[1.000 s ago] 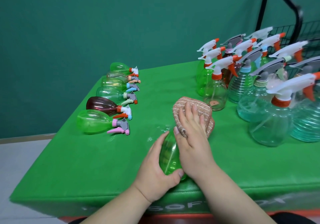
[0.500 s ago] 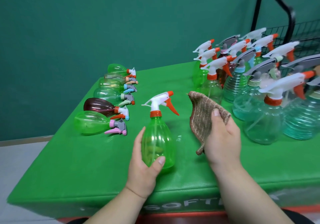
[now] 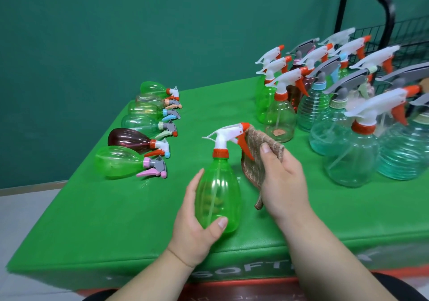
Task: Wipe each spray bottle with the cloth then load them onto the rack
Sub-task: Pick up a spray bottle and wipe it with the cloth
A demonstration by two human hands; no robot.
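A green spray bottle point(image 3: 218, 196) with a white and orange trigger head stands upright near the table's front edge. My left hand point(image 3: 197, 228) grips its body from the left, thumb across the front. My right hand point(image 3: 283, 182) holds a brown striped cloth point(image 3: 257, 154) against the orange trigger and nozzle on the bottle's right side. A black wire rack point(image 3: 392, 33) stands at the far right behind the table.
Several spray bottles point(image 3: 130, 159) lie on their sides in a row at the left of the green table point(image 3: 116, 219). Many upright spray bottles point(image 3: 348, 152) crowd the right side, in front of the rack. A green wall lies behind.
The bottle went from lying under the cloth to standing upright in my left hand. My right hand lifted the cloth away, then brought it against the trigger head.
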